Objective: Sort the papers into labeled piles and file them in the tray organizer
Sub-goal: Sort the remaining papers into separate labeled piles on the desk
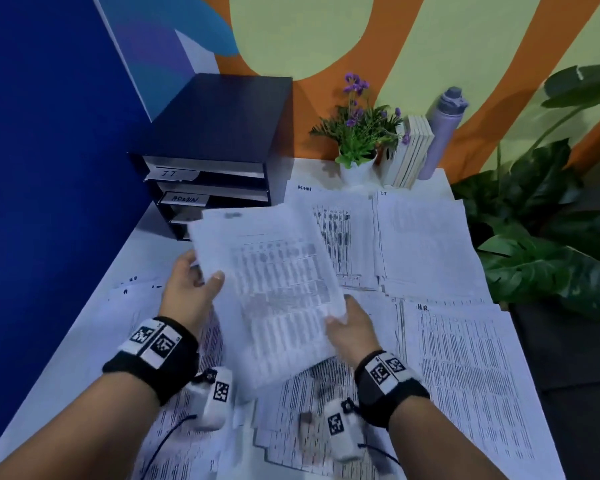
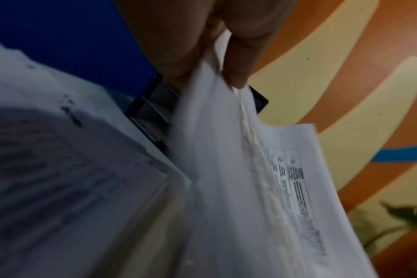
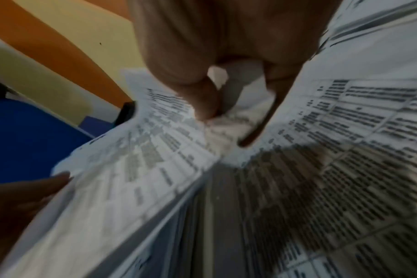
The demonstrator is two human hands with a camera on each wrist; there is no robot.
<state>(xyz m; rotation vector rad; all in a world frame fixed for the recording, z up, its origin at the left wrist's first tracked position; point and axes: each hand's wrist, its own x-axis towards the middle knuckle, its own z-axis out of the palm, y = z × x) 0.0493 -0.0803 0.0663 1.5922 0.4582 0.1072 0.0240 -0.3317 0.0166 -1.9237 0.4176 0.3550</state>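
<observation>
A stack of printed papers [image 1: 274,292] hangs tilted above the table, held by both hands. My left hand [image 1: 193,285] pinches its left edge, thumb on top; the left wrist view shows the fingers [image 2: 236,65] clamped on the sheets [image 2: 226,169]. My right hand [image 1: 347,323] grips the stack's lower right corner, thumb and fingers [image 3: 202,101] closed over the paper [image 3: 131,159]. The black tray organizer [image 1: 219,150] stands at the back left, with shelves labeled IT [image 1: 170,173] and ADMIN [image 1: 186,199]; the stack's top edge hides its lower shelves.
Labeled piles lie on the white table: ADMIN [image 1: 340,237], IT [image 1: 426,244], HR [image 1: 465,375], and more sheets under my wrists [image 1: 291,427]. A flower pot [image 1: 357,161], books [image 1: 413,154] and a bottle [image 1: 442,129] stand at the back. Leafy plant [image 1: 551,237] at right; blue partition [image 1: 49,133] at left.
</observation>
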